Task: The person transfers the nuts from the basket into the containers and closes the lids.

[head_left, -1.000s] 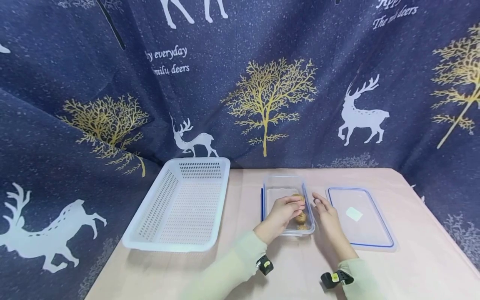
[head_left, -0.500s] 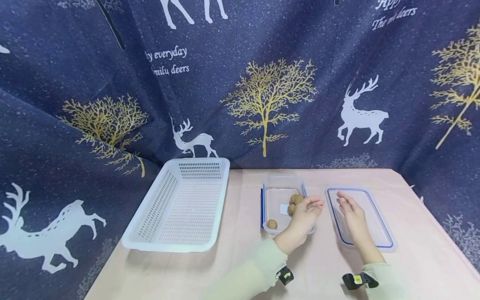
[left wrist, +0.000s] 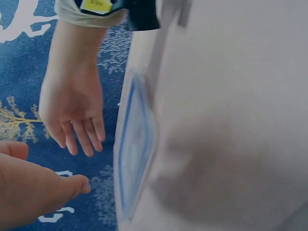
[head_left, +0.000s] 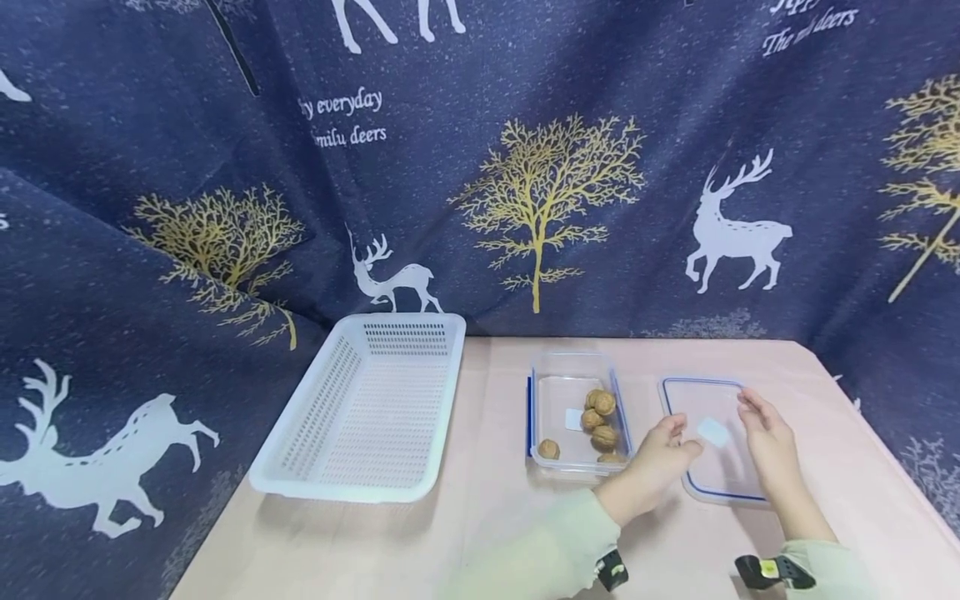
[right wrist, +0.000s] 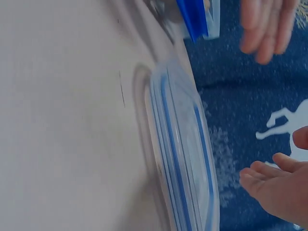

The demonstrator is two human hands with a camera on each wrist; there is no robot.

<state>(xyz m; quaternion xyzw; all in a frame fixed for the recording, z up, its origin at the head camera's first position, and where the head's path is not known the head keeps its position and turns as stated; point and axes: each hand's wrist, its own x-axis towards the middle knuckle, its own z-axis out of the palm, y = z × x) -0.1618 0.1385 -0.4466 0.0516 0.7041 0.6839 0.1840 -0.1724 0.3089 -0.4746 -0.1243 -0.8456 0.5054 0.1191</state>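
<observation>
My left hand hovers over the left edge of a clear, blue-rimmed lid, its fingers relaxed and holding nothing. Over the lid's right side is my right hand, also holding nothing. In the left wrist view, the right hand hangs with straight fingers while the left thumb juts in from the lower left. A clear plastic food container stands left of the hands with several walnuts inside, mostly along its right wall. One walnut sits at the front left corner.
A white perforated basket stands on the left of the pink-covered table. Behind the table hangs a dark blue cloth printed with deer and trees. A small pale label shows through the lid.
My left hand has let go of a walnut in the container and moved right to the lid. My right hand has moved right, across the lid. The walnuts are now uncovered.
</observation>
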